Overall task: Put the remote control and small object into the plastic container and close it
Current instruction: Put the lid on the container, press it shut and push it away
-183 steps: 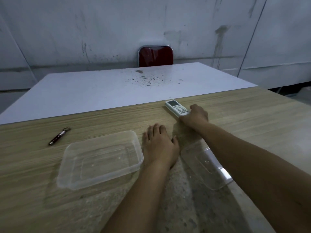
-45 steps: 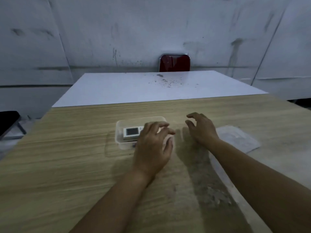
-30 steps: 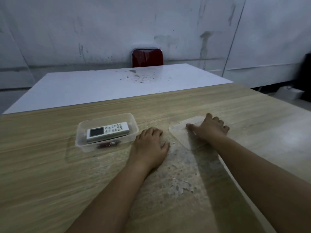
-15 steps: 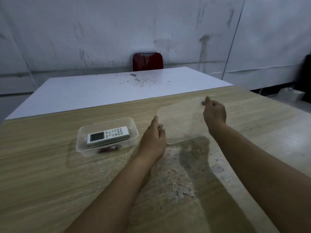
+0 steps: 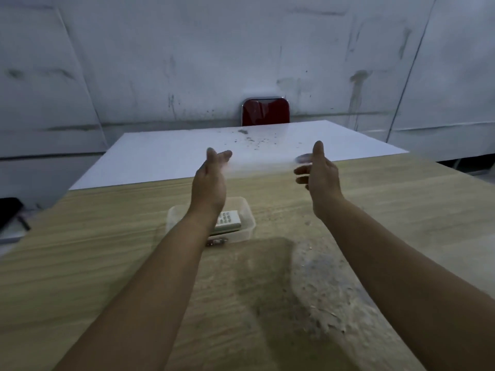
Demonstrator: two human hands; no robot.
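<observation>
The clear plastic container (image 5: 247, 228) sits open on the wooden table (image 5: 93, 250). The white remote control (image 5: 229, 220) lies inside it, partly hidden by my left forearm. The small dark red object (image 5: 217, 241) shows through the container's near wall. I hold the clear lid (image 5: 263, 162) in the air, above and beyond the container; it looks faint and blurred. My left hand (image 5: 210, 180) grips the lid's left edge and my right hand (image 5: 320, 175) grips its right edge.
A white table (image 5: 174, 156) adjoins the far edge of the wooden one, with a red chair (image 5: 265, 112) behind it against the grey wall. A dark object (image 5: 8, 212) sits off the table's left edge. The wood near me is worn and rough.
Both hands have lifted the lid higher and carried it left, over the container. The camera has turned left, so the container now sits near the middle of the view.
</observation>
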